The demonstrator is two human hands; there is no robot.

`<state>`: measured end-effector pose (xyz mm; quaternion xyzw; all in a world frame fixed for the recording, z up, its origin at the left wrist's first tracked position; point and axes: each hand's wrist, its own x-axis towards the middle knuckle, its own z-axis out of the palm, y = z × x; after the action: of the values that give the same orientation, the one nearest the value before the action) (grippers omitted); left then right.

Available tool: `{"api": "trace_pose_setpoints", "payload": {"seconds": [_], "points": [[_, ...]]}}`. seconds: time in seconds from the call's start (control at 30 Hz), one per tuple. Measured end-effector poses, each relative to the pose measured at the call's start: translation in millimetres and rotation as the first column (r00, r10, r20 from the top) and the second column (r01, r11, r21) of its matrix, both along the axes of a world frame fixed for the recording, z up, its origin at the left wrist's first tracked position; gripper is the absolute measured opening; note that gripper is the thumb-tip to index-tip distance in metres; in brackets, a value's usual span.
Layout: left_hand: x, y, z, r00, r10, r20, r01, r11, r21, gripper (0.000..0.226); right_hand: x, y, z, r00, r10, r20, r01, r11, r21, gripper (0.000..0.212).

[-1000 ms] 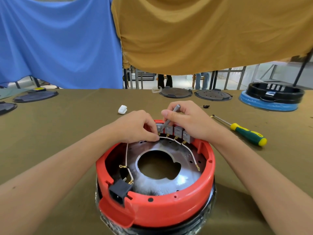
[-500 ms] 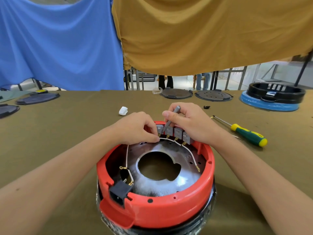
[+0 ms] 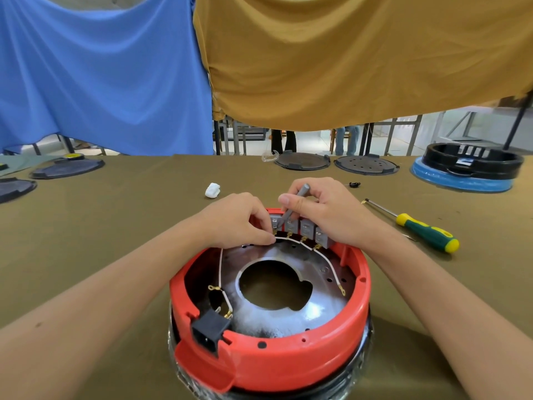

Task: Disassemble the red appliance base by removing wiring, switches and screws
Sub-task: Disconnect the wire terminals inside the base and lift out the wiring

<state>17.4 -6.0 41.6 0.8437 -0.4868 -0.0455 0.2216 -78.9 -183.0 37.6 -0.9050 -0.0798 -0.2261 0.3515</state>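
The red appliance base (image 3: 288, 362) lies open side up on the table in front of me. A row of grey switches (image 3: 307, 230) sits along its far inner wall, with a white wire (image 3: 326, 259) running beneath them. My left hand (image 3: 233, 220) pinches the white wire at the leftmost switch. My right hand (image 3: 326, 209) holds a thin grey tool (image 3: 292, 204), its tip down at the leftmost switch. A black power socket (image 3: 209, 332) sits at the near left rim, with loose wire ends beside it.
A green and yellow screwdriver (image 3: 424, 232) lies to the right on the olive table (image 3: 115, 220). A white scrap (image 3: 212, 190) and a small black part (image 3: 354, 184) lie beyond my hands. Dark round plates (image 3: 302, 161) and a black-and-blue base (image 3: 467, 166) stand at the far edge.
None of the parts has come free. Both hands stay at the leftmost switch with only slight shifts of the tool.
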Motion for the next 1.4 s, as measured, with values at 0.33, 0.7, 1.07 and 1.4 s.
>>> {"api": "trace_pose_setpoints", "payload": {"seconds": [0.33, 0.7, 1.07, 1.4], "points": [[0, 0, 0, 1.000, -0.004, -0.003, 0.004, 1.000, -0.003, 0.009, 5, -3, -2, 1.000, 0.027, -0.015, -0.025, 0.992, 0.121, 0.030], [-1, 0, 1, 1.000, -0.009, -0.013, 0.009, 1.000, -0.008, 0.010, 8, -4, -4, 0.999, 0.016, -0.028, -0.011, 0.984, 0.177, 0.033], [-1, 1, 1, 1.000, 0.011, -0.001, -0.011, 1.000, -0.002, 0.007, 2, 1, 0, 1.000, 0.005, -0.003, -0.004, 0.999, 0.049, 0.028], [-3, 1, 2, 1.000, -0.003, -0.016, 0.003, 1.000, -0.001, 0.010, 12, 1, 2, 0.998, -0.037, -0.060, 0.044, 0.991, 0.124, 0.035]]}}
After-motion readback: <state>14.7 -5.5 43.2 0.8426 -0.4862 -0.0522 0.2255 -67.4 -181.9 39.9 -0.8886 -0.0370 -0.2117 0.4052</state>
